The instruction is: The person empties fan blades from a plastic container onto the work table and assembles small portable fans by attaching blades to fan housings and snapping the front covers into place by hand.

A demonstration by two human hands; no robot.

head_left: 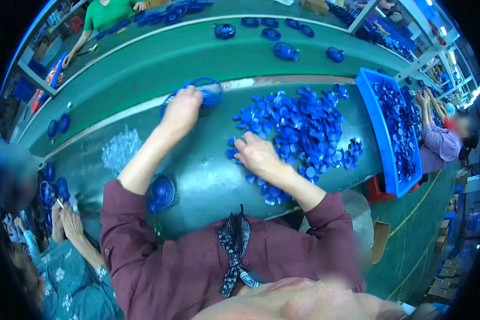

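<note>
Curls the left hand (182, 112) over round blue cage parts (210, 93) at the far edge of the desk (208, 170), with fingers bent inward; cannot tell whether gripping one or only touching. Bends the right hand (257, 154) at the left fringe of a pile of blue fan blades (309, 125), with fingertips drawn close together beside a loose blue blade (231, 153); cannot tell whether pinching anything. Has the pile spread across the desk's right half, with single blades straying towards the near edge. Has a round blue housing (161, 193) by the near edge, and a heap of clear pieces (117, 149) towards the left end. At the right end, has a blue tray (376, 133) full of more blades. Past the far edge, faces a green conveyor belt (160, 64) bearing scattered blue fan parts (286, 51). At the left end, sits near a co-worker in a patterned teal top (74, 277).
</note>
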